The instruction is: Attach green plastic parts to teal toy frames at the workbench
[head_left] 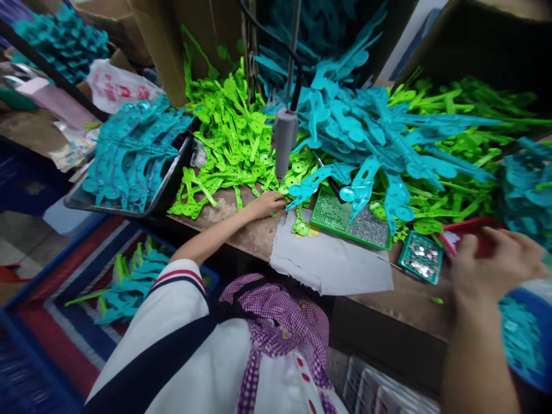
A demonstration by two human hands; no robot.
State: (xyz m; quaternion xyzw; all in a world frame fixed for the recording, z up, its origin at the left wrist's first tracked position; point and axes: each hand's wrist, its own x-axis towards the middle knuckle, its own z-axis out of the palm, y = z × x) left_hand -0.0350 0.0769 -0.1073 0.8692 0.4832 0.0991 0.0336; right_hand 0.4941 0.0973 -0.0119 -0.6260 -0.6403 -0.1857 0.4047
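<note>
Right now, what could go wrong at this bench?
1. The left hand is close below the tip of the hanging gray tool; a swing or drop might nick it.
2. Blue pieces overhang the green tray; if they slide, small metal parts could scatter.
3. The right hand is at the red tray; a bump might tip it.

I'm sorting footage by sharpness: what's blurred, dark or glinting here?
Head view: the right hand is blurred, the left hand clearer; also head view: the upper-right box is in deep shadow, the small metal pieces glint.
</note>
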